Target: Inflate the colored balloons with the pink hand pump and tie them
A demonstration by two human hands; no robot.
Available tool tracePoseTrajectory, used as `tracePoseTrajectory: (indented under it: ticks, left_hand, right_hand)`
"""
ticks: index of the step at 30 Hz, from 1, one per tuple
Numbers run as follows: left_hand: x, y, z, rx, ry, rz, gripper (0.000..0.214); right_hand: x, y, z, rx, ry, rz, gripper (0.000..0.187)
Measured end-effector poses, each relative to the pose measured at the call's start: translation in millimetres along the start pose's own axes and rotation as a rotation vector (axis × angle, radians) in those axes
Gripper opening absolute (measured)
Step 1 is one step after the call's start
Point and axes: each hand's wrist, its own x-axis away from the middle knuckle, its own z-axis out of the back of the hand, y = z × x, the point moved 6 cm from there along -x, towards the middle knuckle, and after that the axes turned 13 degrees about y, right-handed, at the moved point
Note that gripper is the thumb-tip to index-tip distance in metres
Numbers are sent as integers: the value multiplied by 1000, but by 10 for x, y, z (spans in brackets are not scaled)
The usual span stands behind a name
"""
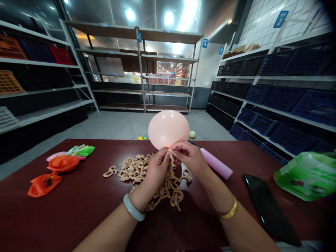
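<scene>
A peach-coloured inflated balloon [168, 129] stands upright above the table, its neck pointing down toward me. My left hand [159, 164] pinches the neck from the left, thumb and fingers closed. From the right, my right hand [189, 156] is closed on the same neck; the exact fingertip contact is partly hidden. Beneath both hands lies a heap of tan, curled, tube-like pieces [135, 167], partly covered by my left hand and forearm. Just right of my right hand, a pink cylinder [216, 163] lies on the dark red table [86, 217].
Orange deflated balloons [63, 163] and green ones [86, 151] lie at the left. On the right are a black flat device [270, 208] and a green plastic pack [306, 176]. Beyond the table stand shelves [143, 91] and racks of dark blue crates [278, 98].
</scene>
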Motion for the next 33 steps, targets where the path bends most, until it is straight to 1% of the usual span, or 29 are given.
tracePoseTrajectory:
  ticks: [2,4,8,10,12,14,18,23,26,29,33]
  left_hand:
    - [2,-19,3,-7,-1,-6,25]
    - [4,-46,8,16,11,9,24]
    - [18,-127,-9,152,40,127,24]
    - [29,-161,-25,214,56,194,25]
    - [36,-175,-39,262,64,240,26]
    - [36,-173,-50,293,57,260,25]
    - [30,-187,-45,313,53,286,27]
    - [57,-230,-73,389,38,375,28]
    - [51,-203,-74,410,41,360,26]
    - [31,-184,-56,444,66,349,24]
    - [30,-201,-49,462,84,373,24]
  right_hand:
    - [-2,-18,1,20,-8,23,13]
    - [11,-85,7,84,24,102,10]
    - [87,-251,-6,325,139,300,9]
    - [124,-301,-34,466,162,383,12]
    - [138,-311,-56,570,158,428,14]
    - [130,-301,-58,617,148,432,14]
    - [99,-304,-16,601,178,409,14]
    - [121,-300,1,609,221,392,16]
    - [138,-250,5,580,234,344,16]
    - [126,-228,-3,440,206,316,20]
    - [90,-268,-47,354,108,375,25]
